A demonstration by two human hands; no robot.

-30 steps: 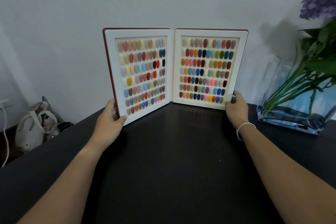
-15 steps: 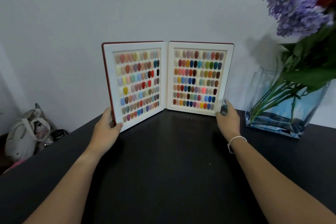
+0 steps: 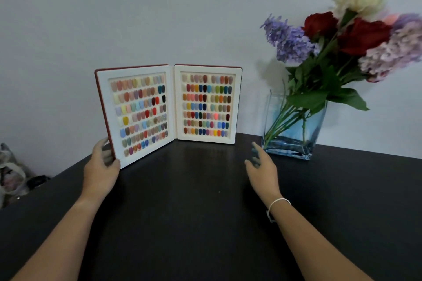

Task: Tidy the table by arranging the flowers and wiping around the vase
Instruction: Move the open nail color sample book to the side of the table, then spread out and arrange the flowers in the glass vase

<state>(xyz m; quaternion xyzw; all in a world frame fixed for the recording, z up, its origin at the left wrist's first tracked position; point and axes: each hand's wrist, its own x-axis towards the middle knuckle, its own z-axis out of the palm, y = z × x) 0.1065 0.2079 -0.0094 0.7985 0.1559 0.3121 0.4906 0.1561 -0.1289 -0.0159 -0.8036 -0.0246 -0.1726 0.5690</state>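
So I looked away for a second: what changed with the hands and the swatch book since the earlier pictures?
The right hand let go of the swatch book's right edge and now hovers open between book and vase. The left hand keeps its grip on the left cover. The book stays standing open on the table; the vase and flowers look unmoved, only the camera tilted up.

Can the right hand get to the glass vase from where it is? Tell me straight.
Probably yes. The right hand hovers open just left of the glass vase, and only bare black table lies between them. The nail colour display book stands further left, out of the way.
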